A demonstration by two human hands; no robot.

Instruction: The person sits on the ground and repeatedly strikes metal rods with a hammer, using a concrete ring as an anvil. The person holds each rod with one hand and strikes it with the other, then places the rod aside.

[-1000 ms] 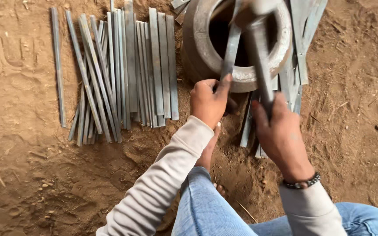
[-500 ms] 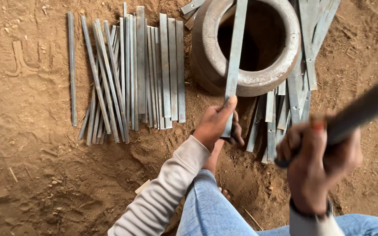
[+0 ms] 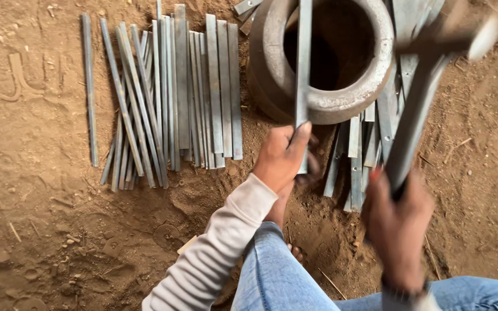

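Left hand (image 3: 283, 158): closed around the lower end of a flat metal strip (image 3: 303, 75), thumb pressed along its face, fingers wrapped behind. Strip grey, thin, straight-edged, laid across the rim of a heavy ring (image 3: 329, 57), upper end running out past the top of the frame over the dark hollow.

Right hand (image 3: 396, 222): fisted tight around the handle of a hammer (image 3: 427, 86), raised and smeared by motion blur; head pale and indistinct near the upper right. Dark beaded band at the wrist.

Ring: thick-walled, round, dull grey-brown, rough and worn along the lip, standing on the dirt floor (image 3: 41, 230).

Left of the ring, a loose row of metal strips (image 3: 174, 92) lying side by side on the floor, some flat and broad, others narrow and slightly fanned, all matte grey with dust. One thin rod (image 3: 89, 86) set apart at the far left. More strips (image 3: 358, 155) heaped under and beside the ring's right side, overlapping at angles.

Floor: reddish-brown packed earth, crumbly, pocked with prints and small clods. Pale knit sleeve on the left arm, blue denim at the knees below.
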